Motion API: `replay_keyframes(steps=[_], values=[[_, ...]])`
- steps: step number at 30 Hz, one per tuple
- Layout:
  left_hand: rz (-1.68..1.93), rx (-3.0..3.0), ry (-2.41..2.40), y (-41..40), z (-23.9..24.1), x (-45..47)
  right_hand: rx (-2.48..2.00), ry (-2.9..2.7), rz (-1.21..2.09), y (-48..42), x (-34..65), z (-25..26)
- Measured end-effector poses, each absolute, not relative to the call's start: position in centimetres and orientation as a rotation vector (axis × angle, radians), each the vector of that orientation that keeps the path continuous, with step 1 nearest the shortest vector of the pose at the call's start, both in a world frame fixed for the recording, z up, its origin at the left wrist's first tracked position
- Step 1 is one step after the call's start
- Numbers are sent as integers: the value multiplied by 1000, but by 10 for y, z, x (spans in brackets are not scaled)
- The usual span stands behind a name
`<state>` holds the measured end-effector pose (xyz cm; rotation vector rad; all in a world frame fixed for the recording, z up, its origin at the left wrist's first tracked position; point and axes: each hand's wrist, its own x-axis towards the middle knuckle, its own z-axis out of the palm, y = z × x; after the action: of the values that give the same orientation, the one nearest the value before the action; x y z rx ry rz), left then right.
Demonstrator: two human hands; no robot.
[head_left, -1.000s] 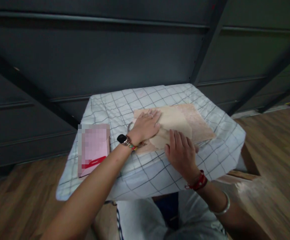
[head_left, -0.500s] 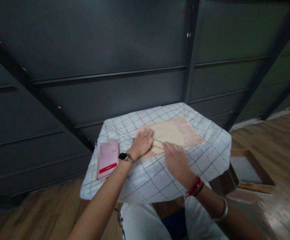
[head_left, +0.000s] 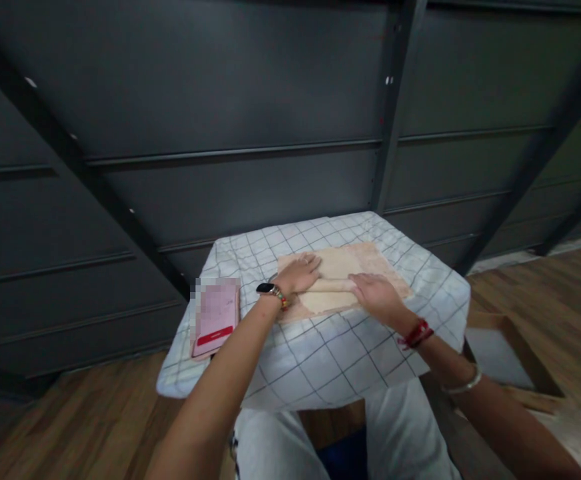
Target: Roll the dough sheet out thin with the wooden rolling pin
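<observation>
A pale rolling pin (head_left: 331, 285) lies crosswise on a thin sheet of dough (head_left: 327, 305), spread over a floured pinkish-tan mat (head_left: 401, 283). At the pin's left end, my left hand (head_left: 299, 273) lies with its fingers stretched forward over the dough. The pin emerges from beneath that palm, so its left tip is hidden. My right hand (head_left: 377, 295) closes over the right end, its fingers resting on top of the wood. A white checked cloth (head_left: 320, 363) covers the table under the mat.
A phone (head_left: 216, 313) with a red bar on its screen lies at the table's left. Behind the table stands a dark panelled wall (head_left: 240, 193). On the wooden floor to the right sits an open cardboard box (head_left: 543, 353). My knees (head_left: 270, 440) are below the front edge.
The pin and both hands have moved away from me over the dough. My right hand has turned and sits farther right, showing more of the pin. The camera view has shifted slightly.
</observation>
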<state>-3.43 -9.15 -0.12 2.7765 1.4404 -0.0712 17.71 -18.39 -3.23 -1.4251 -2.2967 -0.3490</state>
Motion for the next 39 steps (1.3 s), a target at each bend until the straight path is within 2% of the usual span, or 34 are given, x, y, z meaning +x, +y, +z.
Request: replay_keyframes(steps=[4, 8, 14, 17, 24, 30, 36, 39], values=[[-128, 2741, 1373, -101, 2, -38, -1495, -2087, -539, -223, 153, -60], [-136, 2758, 1356, -113, 7, -39, -1519, -1993, -643, -249, 132, -65], [59, 2859, 1383, -131, -1, -49, -1535, -1943, -595, -265, 120, -71], [141, 2885, 1423, -132, -6, -52, -1526, -1980, -535, -260, 126, -71], [57, 2705, 1582, -116, 4, -30, -1505, -2115, -522, -210, 157, -45], [-7, 2771, 1445, -131, 3, -40, -1408, -2076, -681, -235, 150, -61], [-76, 2651, 1563, -118, 7, -27, -1552, -2109, -510, -213, 159, -53], [-103, 2712, 1419, -121, 7, -28, -1465, -2067, -627, -218, 159, -59]])
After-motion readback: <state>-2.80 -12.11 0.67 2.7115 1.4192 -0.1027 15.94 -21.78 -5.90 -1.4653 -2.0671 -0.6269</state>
